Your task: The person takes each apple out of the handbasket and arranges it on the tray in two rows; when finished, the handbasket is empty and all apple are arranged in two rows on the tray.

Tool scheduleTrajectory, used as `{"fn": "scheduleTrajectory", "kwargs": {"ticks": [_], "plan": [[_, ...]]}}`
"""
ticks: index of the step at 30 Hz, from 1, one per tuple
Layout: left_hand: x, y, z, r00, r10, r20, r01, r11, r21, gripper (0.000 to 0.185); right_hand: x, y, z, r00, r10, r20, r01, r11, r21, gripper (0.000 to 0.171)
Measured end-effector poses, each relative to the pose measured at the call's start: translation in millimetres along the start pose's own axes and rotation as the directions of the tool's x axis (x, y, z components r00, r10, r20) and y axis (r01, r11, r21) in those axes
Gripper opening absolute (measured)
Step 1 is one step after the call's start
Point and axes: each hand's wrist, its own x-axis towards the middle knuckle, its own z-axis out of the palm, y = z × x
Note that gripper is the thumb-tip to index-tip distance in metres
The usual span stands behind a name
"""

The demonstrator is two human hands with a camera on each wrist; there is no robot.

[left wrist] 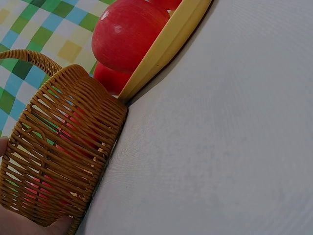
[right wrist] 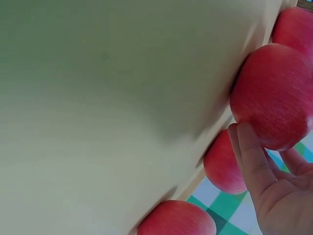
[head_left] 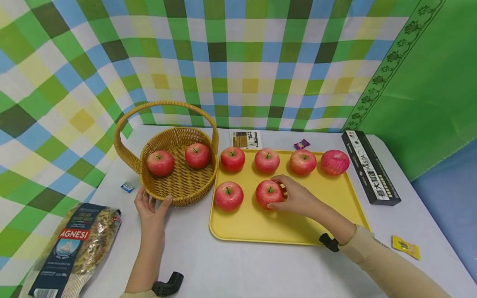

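A red apple (head_left: 269,194) in the tray's front row is pinched between the thumb and fingers of my right hand (head_left: 298,198). In the right wrist view those fingertips lie against the apple (right wrist: 274,95). The yellow tray (head_left: 261,234) bears several more apples, including one beside the held apple (head_left: 229,196) and a row along the back. My left hand (head_left: 152,209) touches the near side of the wicker basket (head_left: 186,199), thumb and fingers spread along its wall. Two apples lie inside, one at the left (head_left: 160,162) and one at the right (head_left: 198,155).
A pasta bag (head_left: 71,248) lies at front left, beyond a small blue packet (head_left: 127,187). The black pasta box (head_left: 370,167) flanks the tray's right. Behind the tray are a purple sweet (head_left: 302,144) and a printed packet (head_left: 246,140); a yellow packet (head_left: 406,247) lies front right.
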Motion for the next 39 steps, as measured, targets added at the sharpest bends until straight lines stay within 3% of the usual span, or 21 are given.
{"fn": "scheduleTrajectory", "kwargs": {"ticks": [8, 15, 24, 29, 32, 39], "plan": [[-0.2, -0.4, -0.1, 1.0, 0.001, 0.001, -0.001, 1.0, 0.007, 0.09, 0.3, -3.9, -7.0, 0.999, -0.002, 0.04, 0.003, 1.0, -0.026, 0.077], [-2.2, 0.3, 0.7, 1.0, -0.005, -0.005, 0.005, 1.0, 0.015, 0.088, 2.6, -14.9, -22.2, 0.999, -0.024, -0.03, 0.021, 0.996, -0.087, 0.081], [-1.1, -0.9, 0.2, 1.0, -0.005, -0.011, 0.005, 1.0, 0.012, 0.086, 16.1, -59.1, -29.8, 0.99, -0.101, -0.098, 0.109, 0.991, 0.077, 0.085], [-1.2, -0.7, 0.7, 1.0, -0.001, -0.012, 0.001, 1.0, 0.02, 0.088, 32.7, -99.2, -8.9, 0.981, -0.181, -0.074, 0.193, 0.961, 0.196, 0.083], [-1.6, -0.8, 0.6, 1.0, 0.0, -0.012, 0.0, 1.0, 0.019, 0.088, 44.8, -121.9, 12.6, 0.971, -0.237, -0.042, 0.239, 0.925, 0.296, 0.083], [-1.1, -2.3, -0.2, 0.999, 0.038, 0.004, -0.038, 0.999, -0.012, 0.088, 76.4, -161.7, 61.5, 0.955, -0.292, -0.041, 0.293, 0.924, 0.245, 0.083]]}}
